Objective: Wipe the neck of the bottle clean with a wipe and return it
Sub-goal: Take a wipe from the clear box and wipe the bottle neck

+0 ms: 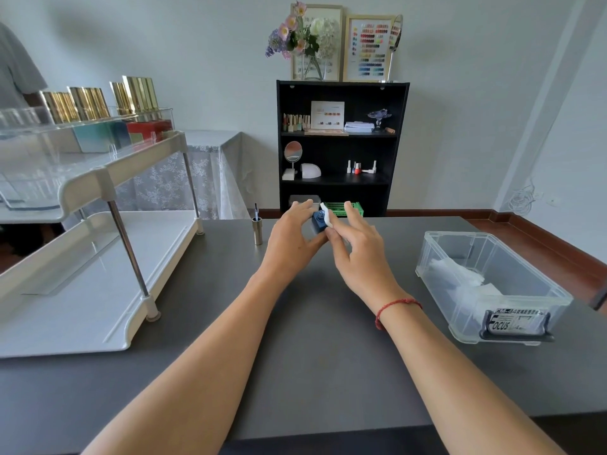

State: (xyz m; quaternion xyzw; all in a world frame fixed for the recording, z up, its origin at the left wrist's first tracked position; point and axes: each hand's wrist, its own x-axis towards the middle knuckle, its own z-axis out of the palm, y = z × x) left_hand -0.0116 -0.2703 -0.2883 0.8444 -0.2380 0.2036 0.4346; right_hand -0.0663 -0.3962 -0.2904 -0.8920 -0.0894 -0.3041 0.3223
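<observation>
A small dark blue nail-polish bottle (319,222) is held above the grey table (312,339) at its far middle, tilted with its open neck toward me. My left hand (290,239) grips the bottle from the left, thumb underneath. My right hand (356,246) pinches a white wipe (327,217) and presses it against the bottle's neck. The bottle's gold cap with its brush (257,228) stands upright on the table, left of my hands.
A white two-tier rack (98,178) fills the left side, with gold-capped bottles (88,103) in a clear tray on top. A clear plastic box (486,284) holding white wipes sits at the right. A black shelf (341,146) stands behind the table.
</observation>
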